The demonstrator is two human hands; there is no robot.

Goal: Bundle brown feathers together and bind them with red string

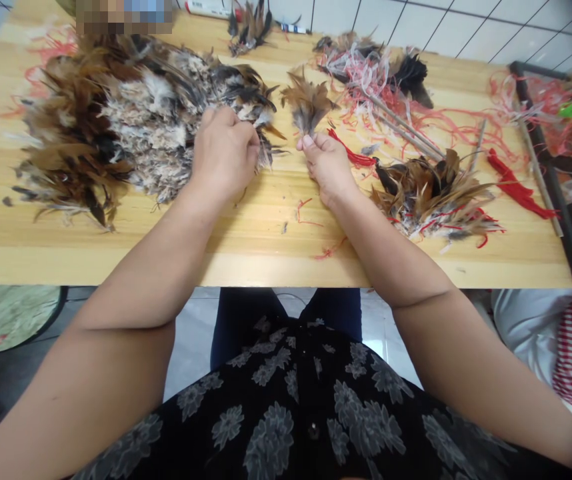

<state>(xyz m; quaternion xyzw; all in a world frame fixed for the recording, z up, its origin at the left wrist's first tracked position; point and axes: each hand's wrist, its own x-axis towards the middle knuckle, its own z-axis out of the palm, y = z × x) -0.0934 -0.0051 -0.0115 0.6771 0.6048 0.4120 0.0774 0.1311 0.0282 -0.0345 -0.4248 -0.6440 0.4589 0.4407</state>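
Head view: right hand [226,150], fingers curled at the large feather pile [151,127], grip unclear; left hand [323,160], pinching small feather bunch [309,103] upright above wooden table [256,233].

Wooden table [256,260], feather piles [151,127], red strands [519,185]

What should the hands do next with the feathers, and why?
Maybe the left hand should bring a feather from the big pile to the little bunch. Its fingers are already at the pile's edge, and the right hand pinches the bunch's base, its feathers fanned out.
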